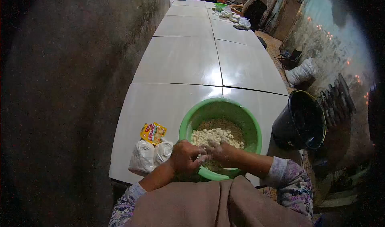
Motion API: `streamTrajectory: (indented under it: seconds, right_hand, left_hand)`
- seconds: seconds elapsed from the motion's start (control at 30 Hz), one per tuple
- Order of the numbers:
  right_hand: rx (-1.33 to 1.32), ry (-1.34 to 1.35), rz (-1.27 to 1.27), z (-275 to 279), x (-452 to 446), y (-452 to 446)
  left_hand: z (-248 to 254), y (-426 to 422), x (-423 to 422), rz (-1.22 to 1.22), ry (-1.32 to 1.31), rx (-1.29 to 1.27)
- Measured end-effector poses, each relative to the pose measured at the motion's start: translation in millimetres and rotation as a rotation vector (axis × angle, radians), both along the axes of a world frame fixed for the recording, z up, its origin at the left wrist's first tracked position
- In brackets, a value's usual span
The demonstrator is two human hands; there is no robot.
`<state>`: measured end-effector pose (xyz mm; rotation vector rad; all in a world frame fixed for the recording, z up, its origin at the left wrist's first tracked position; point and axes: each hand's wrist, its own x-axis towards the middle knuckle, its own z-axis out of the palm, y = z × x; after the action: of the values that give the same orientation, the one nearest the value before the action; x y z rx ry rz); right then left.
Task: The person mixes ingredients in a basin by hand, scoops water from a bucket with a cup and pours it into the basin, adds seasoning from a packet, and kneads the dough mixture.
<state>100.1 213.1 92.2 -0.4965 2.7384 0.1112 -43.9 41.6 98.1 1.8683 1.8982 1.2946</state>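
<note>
A green basin [187,124] holds pale, crumbly dough [218,135] with drier flour-like material around it. Over the basin's near left rim, my left hand [186,157] has its fingers curled in, with the thumb pointing right; whatever is in them, if anything, is hidden. My right hand [222,153] reaches over the dough from the right, its floury fingers apart and meeting the fingertips of my left hand. Left of the basin lie a yellow Masako sachet [153,133] and two white plastic bags [142,157], one partly behind my left wrist.
A black bucket [294,120] stands against the table's right side. The long white tiled table [176,60] runs away from me beside a dark wall. At its far end, another person's arm [237,7] is near a second green bowl [220,5]. A white sack [300,71] sits on the floor.
</note>
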Motion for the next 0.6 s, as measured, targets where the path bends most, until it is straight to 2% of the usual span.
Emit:
streamTrajectory:
  seconds: [0.07, 0.13, 0.2, 0.23, 0.27, 0.3, 0.33, 0.4, 0.43, 0.47, 0.53, 0.6]
  right_hand:
    - [-0.046, -0.033, -0.099, -16.5, -15.2, 19.3]
    - [0.057, 0.019, -0.236, -4.4, -33.1, 35.0]
    - [-0.172, -0.007, -0.387, 14.1, -36.7, 61.0]
    - [-0.170, -0.003, -0.385, -2.0, -36.7, 75.0]
    - [-0.291, 0.013, -0.505, -33.9, -40.4, 94.8]
    - [-0.414, 0.028, -0.624, -34.8, -44.0, 97.3]
    - [-0.412, 0.027, -0.619, -34.0, -38.9, 100.9]
    - [-0.933, -0.090, -0.961, -16.7, -26.9, 100.9]
    - [-0.984, -0.089, -1.116, -0.3, -27.4, 91.4]
    - [-0.980, -0.096, -1.112, 18.4, -29.1, 83.6]
    - [-0.249, 0.050, -0.760, 57.2, -33.4, 70.2]
    - [-0.303, 0.079, -0.845, 80.9, -33.1, 59.9]
  left_hand:
    - [-3.2, -0.8, -3.3, -0.033, -0.012, 0.026]
    - [-4.5, -0.8, -4.7, -0.032, 0.067, 0.015]
    - [-4.3, -0.2, -2.7, -0.023, 0.061, 0.033]
    - [-3.7, -0.1, -3.2, -0.021, 0.055, 0.003]
    - [-3.8, -0.5, -3.1, -0.016, 0.047, -0.029]
    - [-7.7, 1.5, -1.8, 0.011, 0.021, 0.006]
    - [-11.3, 2.2, -1.3, 0.016, 0.021, 0.008]
    - [-16.4, 2.8, -2.4, 0.038, 0.027, 0.098]
    - [-14.5, 2.1, -3.4, 0.047, 0.024, 0.101]
    - [-10.4, 0.7, -3.8, 0.038, 0.050, 0.052]
    - [-7.0, 0.0, -4.0, 0.025, 0.074, 0.000]
    - [-5.7, 0.8, -3.8, 0.000, 0.008, -0.026]
